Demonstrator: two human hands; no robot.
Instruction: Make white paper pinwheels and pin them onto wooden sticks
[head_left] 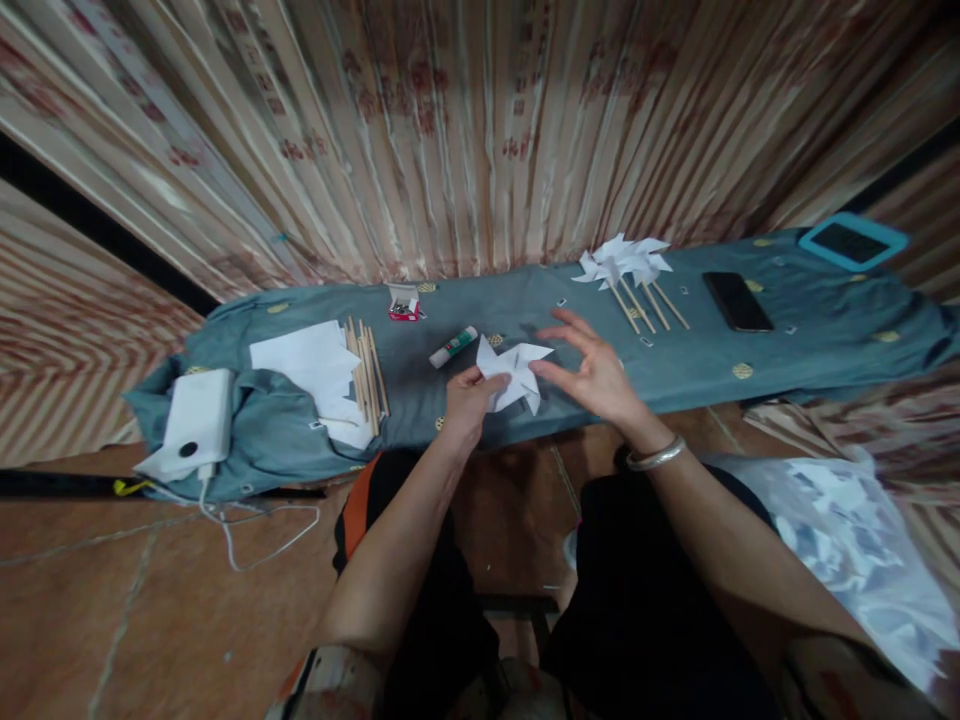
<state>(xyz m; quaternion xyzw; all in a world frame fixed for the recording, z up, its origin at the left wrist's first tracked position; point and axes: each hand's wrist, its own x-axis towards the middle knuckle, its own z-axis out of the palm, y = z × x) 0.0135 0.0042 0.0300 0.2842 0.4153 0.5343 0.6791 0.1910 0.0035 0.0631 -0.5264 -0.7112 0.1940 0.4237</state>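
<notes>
Pinching one white paper pinwheel (517, 377) in left hand (467, 408), thumb on top, over near edge of grey-green cloth (525, 300). Holding right hand (592, 372) spread, thumb and fingers well parted, grasping nothing; thumb tip at a blade, can't tell if touching. Just beyond: one glue stick (454, 347). Farther back: one small red box (403, 312), flap up, metallic bits inside, too small to count. Leftward: loose wooden sticks (366, 375), overlapping, can't count. Rightward: mounted pinwheels (622, 261) on four sticks, heads overlapping; one phone (739, 301). Down right: one translucent bag (870, 560), white paper pieces in it.
</notes>
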